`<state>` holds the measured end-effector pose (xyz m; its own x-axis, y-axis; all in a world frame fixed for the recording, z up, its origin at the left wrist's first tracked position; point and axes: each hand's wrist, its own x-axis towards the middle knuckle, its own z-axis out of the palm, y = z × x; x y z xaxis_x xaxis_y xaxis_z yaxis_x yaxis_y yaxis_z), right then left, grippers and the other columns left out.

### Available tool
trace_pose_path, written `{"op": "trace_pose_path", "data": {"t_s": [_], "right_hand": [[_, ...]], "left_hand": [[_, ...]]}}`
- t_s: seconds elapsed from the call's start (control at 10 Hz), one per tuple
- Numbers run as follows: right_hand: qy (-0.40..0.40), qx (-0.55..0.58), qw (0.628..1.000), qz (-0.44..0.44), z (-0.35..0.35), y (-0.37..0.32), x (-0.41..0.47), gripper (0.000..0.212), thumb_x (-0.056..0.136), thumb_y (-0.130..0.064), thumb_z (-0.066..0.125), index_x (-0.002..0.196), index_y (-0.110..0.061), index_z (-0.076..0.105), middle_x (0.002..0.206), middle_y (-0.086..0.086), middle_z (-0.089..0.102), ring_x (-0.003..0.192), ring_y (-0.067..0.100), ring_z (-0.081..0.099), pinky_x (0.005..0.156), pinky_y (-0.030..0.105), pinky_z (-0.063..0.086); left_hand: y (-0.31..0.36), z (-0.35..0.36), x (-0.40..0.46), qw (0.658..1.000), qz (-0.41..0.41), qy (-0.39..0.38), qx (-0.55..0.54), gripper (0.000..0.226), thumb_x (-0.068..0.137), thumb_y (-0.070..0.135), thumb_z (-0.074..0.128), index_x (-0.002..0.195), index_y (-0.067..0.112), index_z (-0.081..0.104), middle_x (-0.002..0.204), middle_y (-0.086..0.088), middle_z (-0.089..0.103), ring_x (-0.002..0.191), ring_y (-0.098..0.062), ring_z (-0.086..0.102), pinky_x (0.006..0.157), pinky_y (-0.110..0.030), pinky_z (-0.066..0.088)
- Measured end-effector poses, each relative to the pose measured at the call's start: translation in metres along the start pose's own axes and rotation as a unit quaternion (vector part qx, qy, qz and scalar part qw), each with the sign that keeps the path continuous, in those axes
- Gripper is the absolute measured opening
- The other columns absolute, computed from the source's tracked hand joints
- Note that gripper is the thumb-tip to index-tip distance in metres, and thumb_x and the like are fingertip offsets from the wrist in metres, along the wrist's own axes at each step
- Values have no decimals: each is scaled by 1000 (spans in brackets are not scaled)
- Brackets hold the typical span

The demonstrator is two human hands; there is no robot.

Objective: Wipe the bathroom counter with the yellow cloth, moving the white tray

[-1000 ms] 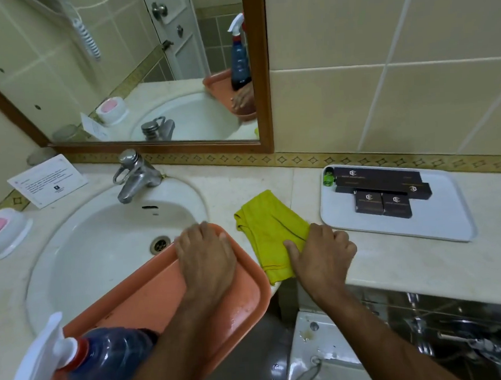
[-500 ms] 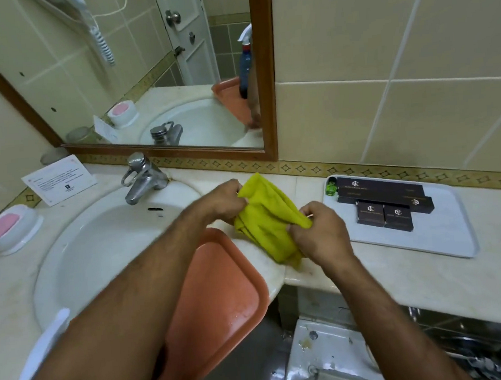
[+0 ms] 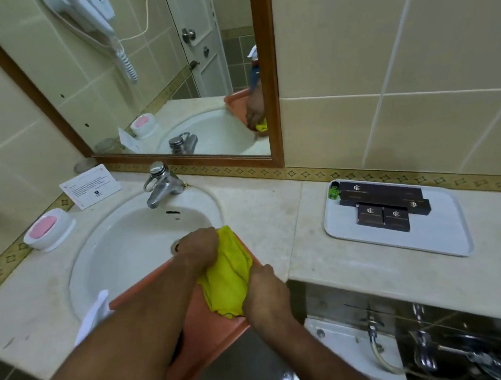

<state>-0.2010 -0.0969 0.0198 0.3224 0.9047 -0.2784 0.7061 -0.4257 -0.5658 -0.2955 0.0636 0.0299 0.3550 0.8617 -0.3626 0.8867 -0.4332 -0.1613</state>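
Note:
The yellow cloth (image 3: 227,276) is bunched up over the orange tray (image 3: 214,329) at the sink's front edge. My left hand (image 3: 198,251) grips its far upper end, and my right hand (image 3: 265,292) grips its near right end. The white tray (image 3: 442,235) lies on the beige counter (image 3: 263,215) to the right, against the wall. It carries several dark boxes (image 3: 383,204) and a small green bottle (image 3: 334,190).
The white sink (image 3: 134,242) with a chrome tap (image 3: 161,184) takes up the counter's left half. A soap dish with pink soap (image 3: 48,229) and a printed card (image 3: 90,186) sit at the far left. A white spray trigger (image 3: 93,315) sticks up beside my left forearm. A mirror (image 3: 146,78) hangs above.
Both hands have carried the yellow cloth from the counter back toward me and leftward, over the orange tray. My left hand left the tray and took hold of the cloth.

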Motion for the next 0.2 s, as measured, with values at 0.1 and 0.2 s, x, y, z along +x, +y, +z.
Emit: {"op": "trace_pose_path", "data": {"t_s": [0.1, 0.2], "right_hand": [[48, -124, 984, -115, -6, 10, -11, 46, 87, -15, 60, 130, -6, 47, 121, 16, 54, 102, 38, 62, 76, 44, 52], [173, -179, 955, -164, -55, 35, -7, 39, 85, -35, 65, 111, -6, 63, 104, 15, 63, 90, 35, 63, 71, 42, 53]], "left_hand": [[17, -8, -17, 993, -19, 105, 59, 29, 88, 9, 47, 115, 10, 55, 119, -12, 62, 108, -33, 63, 84, -41, 51], [46, -42, -28, 975, 9, 201, 88, 32, 85, 9, 49, 117, 7, 53, 116, -14, 60, 105, -32, 58, 83, -41, 49]]}}
